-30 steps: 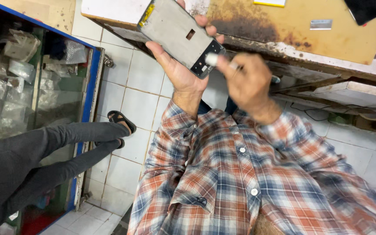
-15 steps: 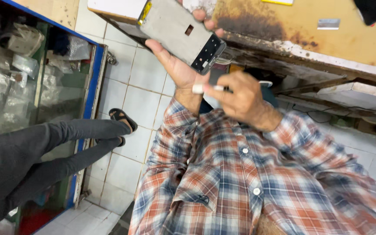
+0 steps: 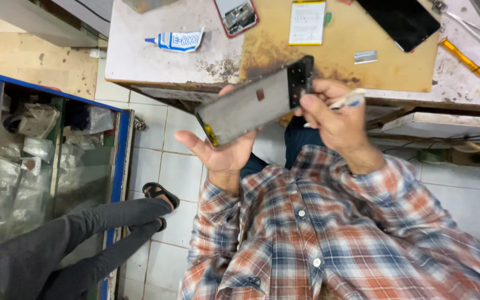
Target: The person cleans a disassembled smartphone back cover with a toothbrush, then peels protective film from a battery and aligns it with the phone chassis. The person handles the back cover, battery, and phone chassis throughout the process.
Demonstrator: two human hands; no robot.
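The workbench [image 3: 195, 58] is stained and worn; a yellow-brown mat [image 3: 362, 61] covers its middle; on it lie a dark phone screen [image 3: 401, 19], a pale battery [image 3: 306, 22] and a small metal piece [image 3: 365, 56]. On the bare part rest a white glue tube [image 3: 176, 40], an opened red phone [image 3: 237, 15] and an orange screwdriver [image 3: 465, 58]. At the left stands a blue glass cabinet [image 3: 45, 166]; another person's grey-trousered legs [image 3: 84, 239] stretch beside it, well apart from the work.

The opened phone body [image 3: 256, 100] is held in the air, just in front of the bench edge, tilted. The left hand [image 3: 220, 153] supports it from below, palm up, fingers spread along its underside and thumb out to the side. The right hand [image 3: 337, 119] grips the upper end; its fingers are curled together and pinch a small white tool [image 3: 348, 100], blurred, so I cannot tell its kind.

To do this well, I think the left palm should keep the body steady, and the tool should work gently near the dark end; a slip may scratch inner parts. Nothing blocks the hands.
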